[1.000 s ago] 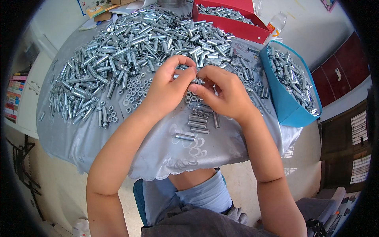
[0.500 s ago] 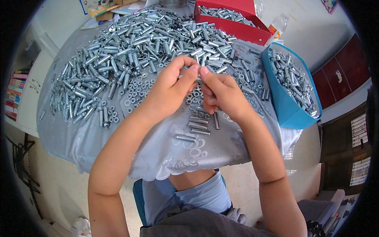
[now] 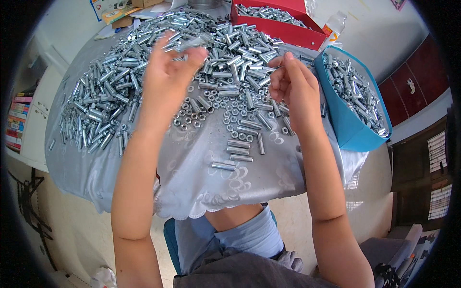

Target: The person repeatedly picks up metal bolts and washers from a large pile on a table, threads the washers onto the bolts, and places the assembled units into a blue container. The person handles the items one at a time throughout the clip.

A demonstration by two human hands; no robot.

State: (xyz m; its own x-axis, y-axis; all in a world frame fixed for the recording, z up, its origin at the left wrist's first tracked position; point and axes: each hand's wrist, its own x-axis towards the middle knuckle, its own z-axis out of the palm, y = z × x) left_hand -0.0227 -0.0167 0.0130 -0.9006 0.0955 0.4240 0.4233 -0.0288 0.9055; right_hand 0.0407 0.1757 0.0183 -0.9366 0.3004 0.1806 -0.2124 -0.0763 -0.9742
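Head view shows two hands up over a table (image 3: 269, 187) with a silver cloth. Shiny metal sleeves (image 3: 144, 72) lie in a heap too big to count along the far edge, with many small nuts (image 3: 225, 113) near the middle. Four sleeves (image 3: 237, 151) lie apart near the front edge, long ways pointing left to right. Two bins hold more: a red one (image 3: 288, 29) at the far edge, cut off at the top, and a blue one (image 3: 350, 129) at the right edge. The left hand (image 3: 168, 72) pinches a blurred sleeve (image 3: 185, 44), its long way about left to right, above the heap. The right hand (image 3: 293, 89) pinches something too small to make out. A clear bottle (image 3: 334, 24) stands behind the blue bin.
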